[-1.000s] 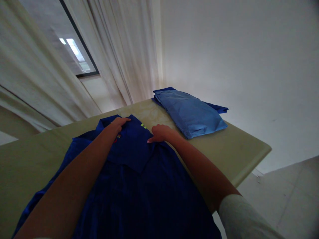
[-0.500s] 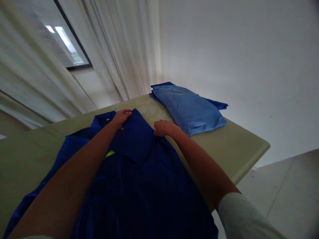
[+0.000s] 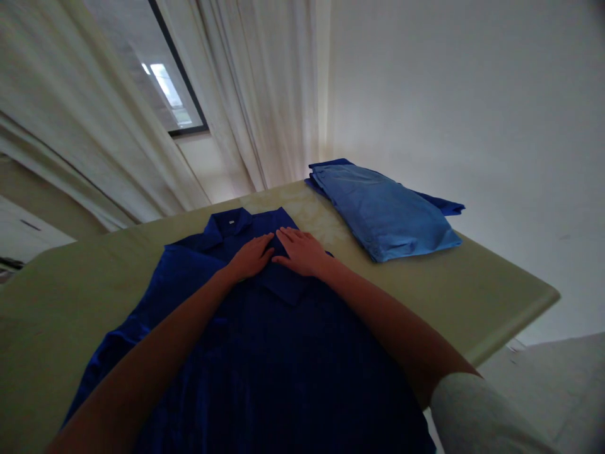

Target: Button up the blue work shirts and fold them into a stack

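A dark blue collared shirt (image 3: 265,366) lies spread on a pale green table (image 3: 425,284), its collar (image 3: 227,222) at the far end. A folded-over sleeve panel sits on its chest. My left hand (image 3: 253,256) lies flat on that panel, fingers stretched out. Right beside it, almost touching, my right hand (image 3: 300,251) also rests palm down on the same panel, fingers extended. Neither hand grips any cloth.
A stack of folded lighter blue garments (image 3: 385,211) sits at the table's far right corner. White curtains (image 3: 246,94) and a window (image 3: 165,88) stand behind the table, a plain wall to the right. The table's right edge (image 3: 515,328) drops to the floor.
Both hands left the edges of the folded panel, came together at the shirt's middle and flattened out. The right hand has opened from a pinch.
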`<move>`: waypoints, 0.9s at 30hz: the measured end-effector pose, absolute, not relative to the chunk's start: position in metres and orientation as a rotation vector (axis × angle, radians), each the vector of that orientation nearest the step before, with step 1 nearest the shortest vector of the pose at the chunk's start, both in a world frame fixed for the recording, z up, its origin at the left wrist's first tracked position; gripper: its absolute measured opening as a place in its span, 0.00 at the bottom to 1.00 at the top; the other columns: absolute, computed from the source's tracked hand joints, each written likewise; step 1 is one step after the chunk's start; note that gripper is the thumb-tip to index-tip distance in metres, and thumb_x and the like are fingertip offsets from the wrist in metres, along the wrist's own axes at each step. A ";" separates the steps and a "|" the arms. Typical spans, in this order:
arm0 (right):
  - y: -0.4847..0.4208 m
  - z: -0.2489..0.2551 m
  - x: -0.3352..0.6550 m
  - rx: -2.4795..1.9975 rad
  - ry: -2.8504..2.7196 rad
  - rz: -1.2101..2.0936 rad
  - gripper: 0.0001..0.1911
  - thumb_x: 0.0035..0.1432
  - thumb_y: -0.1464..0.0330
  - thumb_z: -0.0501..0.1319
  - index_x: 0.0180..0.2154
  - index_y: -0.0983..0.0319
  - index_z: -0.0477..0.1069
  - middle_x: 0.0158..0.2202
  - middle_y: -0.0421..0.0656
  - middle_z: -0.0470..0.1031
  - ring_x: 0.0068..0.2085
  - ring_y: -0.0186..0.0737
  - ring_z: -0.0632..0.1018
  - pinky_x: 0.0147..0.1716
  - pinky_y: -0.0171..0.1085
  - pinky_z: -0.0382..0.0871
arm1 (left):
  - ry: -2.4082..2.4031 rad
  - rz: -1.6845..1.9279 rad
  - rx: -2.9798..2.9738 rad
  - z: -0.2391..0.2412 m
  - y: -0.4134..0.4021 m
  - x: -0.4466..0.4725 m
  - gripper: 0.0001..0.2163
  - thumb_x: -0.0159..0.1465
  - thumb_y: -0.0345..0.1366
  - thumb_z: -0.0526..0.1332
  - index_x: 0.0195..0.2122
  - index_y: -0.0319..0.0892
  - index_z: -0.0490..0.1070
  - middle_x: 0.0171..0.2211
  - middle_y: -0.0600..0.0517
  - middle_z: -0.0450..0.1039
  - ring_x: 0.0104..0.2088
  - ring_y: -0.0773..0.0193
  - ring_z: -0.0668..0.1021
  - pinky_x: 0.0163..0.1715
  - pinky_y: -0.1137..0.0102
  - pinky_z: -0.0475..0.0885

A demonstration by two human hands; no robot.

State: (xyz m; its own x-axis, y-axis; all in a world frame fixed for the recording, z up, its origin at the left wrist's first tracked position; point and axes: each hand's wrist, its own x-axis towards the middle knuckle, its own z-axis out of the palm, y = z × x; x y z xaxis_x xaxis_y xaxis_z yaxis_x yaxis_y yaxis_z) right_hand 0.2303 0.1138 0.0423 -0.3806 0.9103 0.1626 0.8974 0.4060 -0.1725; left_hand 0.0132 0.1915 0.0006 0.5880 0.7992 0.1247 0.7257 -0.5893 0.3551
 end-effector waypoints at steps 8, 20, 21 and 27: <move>0.114 -0.005 0.220 -1.657 -2.392 0.178 0.46 0.70 0.40 0.43 0.75 0.65 0.52 0.76 0.55 0.48 0.76 0.53 0.49 0.73 0.51 0.42 | 2.009 0.734 2.039 0.040 0.277 -0.099 0.23 0.69 0.37 0.54 0.62 0.32 0.69 0.65 0.32 0.68 0.68 0.44 0.68 0.69 0.53 0.59; 0.112 -0.002 0.221 -1.718 -2.365 0.132 0.46 0.69 0.38 0.44 0.74 0.60 0.53 0.76 0.56 0.48 0.76 0.57 0.50 0.73 0.53 0.43 | 1.569 0.741 1.458 0.059 0.307 -0.126 0.21 0.48 0.38 0.77 0.43 0.41 0.78 0.34 0.49 0.82 0.34 0.55 0.82 0.39 0.59 0.81; 0.112 -0.001 0.221 -1.721 -2.366 0.126 0.46 0.69 0.38 0.44 0.74 0.60 0.53 0.76 0.56 0.49 0.76 0.57 0.50 0.73 0.53 0.43 | 1.561 0.800 1.553 0.066 0.301 -0.127 0.20 0.50 0.38 0.76 0.43 0.41 0.77 0.34 0.51 0.81 0.35 0.57 0.81 0.41 0.60 0.80; 0.113 0.003 0.219 -1.727 -2.378 0.104 0.43 0.69 0.39 0.46 0.73 0.60 0.56 0.75 0.57 0.52 0.75 0.59 0.54 0.71 0.54 0.47 | 1.337 0.642 2.543 0.078 0.226 -0.145 0.09 0.57 0.32 0.64 0.39 0.44 0.79 0.41 0.48 0.78 0.45 0.52 0.78 0.53 0.57 0.74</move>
State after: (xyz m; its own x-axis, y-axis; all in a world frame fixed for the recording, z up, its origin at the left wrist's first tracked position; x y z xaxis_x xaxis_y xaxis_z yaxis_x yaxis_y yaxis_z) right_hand 0.2192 0.1135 0.0033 -0.2969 0.9473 0.1200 0.9332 0.3145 -0.1737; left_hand -0.1447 0.2261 0.0785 0.4976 0.8196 0.2838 0.7341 -0.5723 0.3656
